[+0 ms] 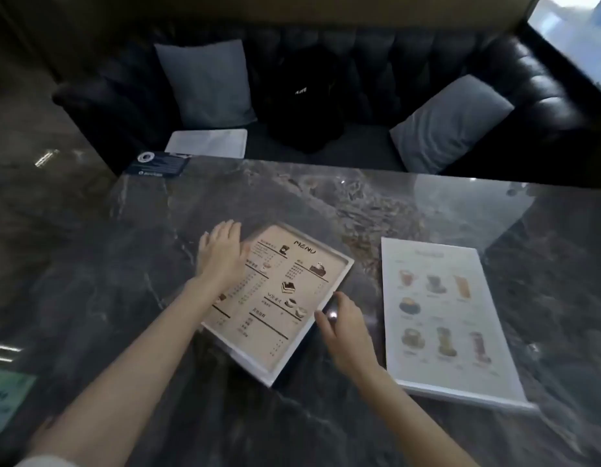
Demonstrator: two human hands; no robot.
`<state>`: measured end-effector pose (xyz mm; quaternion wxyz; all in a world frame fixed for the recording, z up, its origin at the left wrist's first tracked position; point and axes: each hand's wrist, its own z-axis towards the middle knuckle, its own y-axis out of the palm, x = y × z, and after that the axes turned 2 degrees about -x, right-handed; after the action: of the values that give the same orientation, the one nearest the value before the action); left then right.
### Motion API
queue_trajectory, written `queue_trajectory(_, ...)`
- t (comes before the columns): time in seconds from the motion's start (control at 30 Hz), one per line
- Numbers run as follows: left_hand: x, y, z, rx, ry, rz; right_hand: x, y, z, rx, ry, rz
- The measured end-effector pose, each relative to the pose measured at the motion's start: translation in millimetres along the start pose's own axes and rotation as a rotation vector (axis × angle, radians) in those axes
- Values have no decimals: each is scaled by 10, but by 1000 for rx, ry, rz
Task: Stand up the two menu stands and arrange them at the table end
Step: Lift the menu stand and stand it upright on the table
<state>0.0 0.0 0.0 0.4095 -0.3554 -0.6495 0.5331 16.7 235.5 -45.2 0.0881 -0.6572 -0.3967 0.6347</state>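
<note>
Two menu stands lie flat on the dark marble table [410,203]. The beige one headed MENU [285,298] sits in a white frame, turned at an angle in the middle. My left hand [221,254] rests flat on its upper left corner, fingers spread. My right hand [343,328] touches the frame's right edge, fingers curled at the rim. The white drinks menu stand [450,318] lies to the right, apart from both hands.
A black sofa [494,62] runs behind the table with two grey cushions [205,79], a black bag [302,99] and a white sheet [208,143]. A dark card [157,165] lies at the table's far left corner. A green paper [6,396] shows at the left.
</note>
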Motion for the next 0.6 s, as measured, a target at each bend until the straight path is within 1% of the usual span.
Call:
queue_trajectory(0.1,-118,145,-38,-99,-101,113,24,117,-15,-48,120,301)
queue_trajectory(0.2,-220,257,-49,-184,-235,107,66,207,-47,-97,299,582)
queue_trajectory(0.27,-262,229,-4,-271,-360,9,111,247,-25,-127,377,719)
queue_trajectory(0.33,-308,184,66,-353,-450,-173,134,243,17,-168,421,808)
queue_trajectory(0.37,-329,154,97,-373,-464,-246,145,225,49,-199,440,851)
queue_trajectory(0.47,-368,75,142,-412,-466,-355,153,155,122,-318,466,968)
queue_trajectory(0.53,-363,47,142,-420,-472,-412,134,106,156,-355,478,1020)
queue_trajectory(0.6,-369,40,144,-411,-492,-465,97,65,187,-372,486,1017)
